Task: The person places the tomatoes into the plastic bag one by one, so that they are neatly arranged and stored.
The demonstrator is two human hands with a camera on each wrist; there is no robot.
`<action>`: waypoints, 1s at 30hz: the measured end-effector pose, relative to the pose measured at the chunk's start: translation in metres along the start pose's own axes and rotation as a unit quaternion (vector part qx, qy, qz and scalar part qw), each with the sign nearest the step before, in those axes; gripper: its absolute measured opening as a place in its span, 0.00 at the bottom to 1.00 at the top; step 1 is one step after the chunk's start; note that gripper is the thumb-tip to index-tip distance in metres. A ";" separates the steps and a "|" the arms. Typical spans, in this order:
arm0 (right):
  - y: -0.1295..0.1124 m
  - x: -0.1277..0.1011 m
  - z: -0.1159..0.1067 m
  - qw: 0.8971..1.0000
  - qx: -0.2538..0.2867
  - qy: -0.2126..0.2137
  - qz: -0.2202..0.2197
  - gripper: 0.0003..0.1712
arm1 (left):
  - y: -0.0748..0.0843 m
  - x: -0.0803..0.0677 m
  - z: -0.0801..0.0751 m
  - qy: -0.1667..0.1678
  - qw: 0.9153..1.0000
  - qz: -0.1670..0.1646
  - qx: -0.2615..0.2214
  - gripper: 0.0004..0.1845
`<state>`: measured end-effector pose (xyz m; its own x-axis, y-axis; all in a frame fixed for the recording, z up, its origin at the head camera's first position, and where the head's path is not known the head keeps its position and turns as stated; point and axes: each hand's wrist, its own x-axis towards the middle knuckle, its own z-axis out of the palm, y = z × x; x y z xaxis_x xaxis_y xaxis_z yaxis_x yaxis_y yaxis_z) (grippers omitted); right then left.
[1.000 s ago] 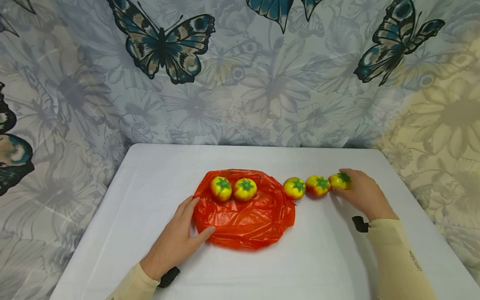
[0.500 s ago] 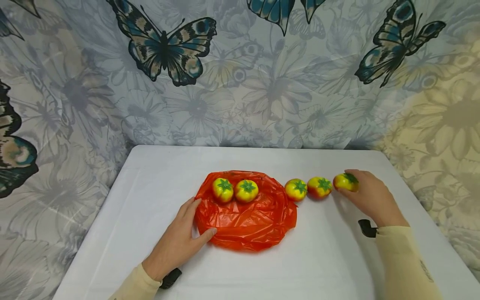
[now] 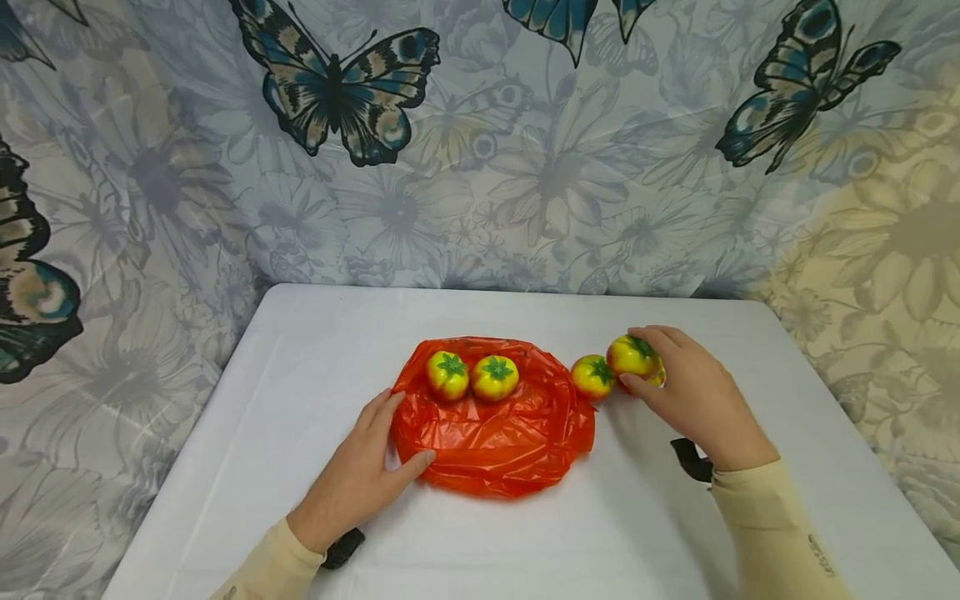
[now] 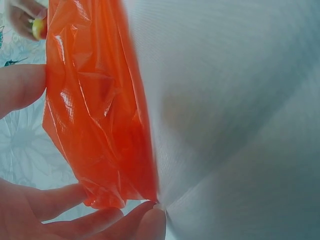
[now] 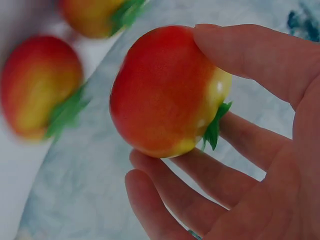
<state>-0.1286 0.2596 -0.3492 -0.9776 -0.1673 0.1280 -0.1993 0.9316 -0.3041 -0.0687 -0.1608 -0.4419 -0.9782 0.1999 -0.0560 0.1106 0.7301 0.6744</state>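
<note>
In the head view my right hand (image 3: 701,400) holds a red-and-yellow toy tomato (image 3: 632,355) with a green leafy top. Thumb on one side and fingers on the other grip it in the right wrist view (image 5: 162,92). It overlaps another toy tomato (image 3: 658,377), mostly hidden behind it. Left of these sits one more toy tomato (image 3: 592,377), at the right edge of a crinkled red plastic bag (image 3: 487,454). Two toy tomatoes (image 3: 447,375) lie on the bag's upper left. My left hand (image 3: 352,467) rests spread at the bag's left side, fingertips and thumb touching its edge.
A white table (image 3: 315,350) carries everything. Behind it and at the sides hangs a floral cloth (image 3: 547,175) with butterflies. Dark wrist cameras (image 3: 690,460) sit under both wrists.
The right hand first draws the toy tomato slightly right, off the end of the row, then carries it left over the neighbouring one. The left hand and bag stay put.
</note>
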 end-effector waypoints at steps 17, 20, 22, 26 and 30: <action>-0.101 0.002 0.052 0.992 0.001 -0.028 -0.120 0.40 | -0.002 0.000 -0.001 0.015 1.000 0.020 0.001 0.53; -0.114 0.001 0.060 0.989 0.008 -0.031 -0.144 0.40 | -0.003 0.000 0.000 0.019 1.000 0.023 0.003 0.53; -0.122 0.000 0.064 0.987 0.012 -0.035 -0.154 0.40 | -0.003 0.000 0.000 0.020 0.999 0.027 0.004 0.53; -0.137 0.000 0.071 0.984 0.011 -0.047 -0.169 0.38 | -0.004 0.000 0.000 0.022 0.999 0.030 0.006 0.53; -0.149 0.001 0.078 0.982 0.008 -0.063 -0.177 0.37 | -0.004 0.000 0.000 0.023 0.999 0.028 0.009 0.53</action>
<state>-0.1048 0.0954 -0.3776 -0.8472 -0.5198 0.1098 -0.5284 0.8030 -0.2758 -0.0688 -0.1643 -0.4447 -0.9773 0.2113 0.0163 0.1689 0.7301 0.6621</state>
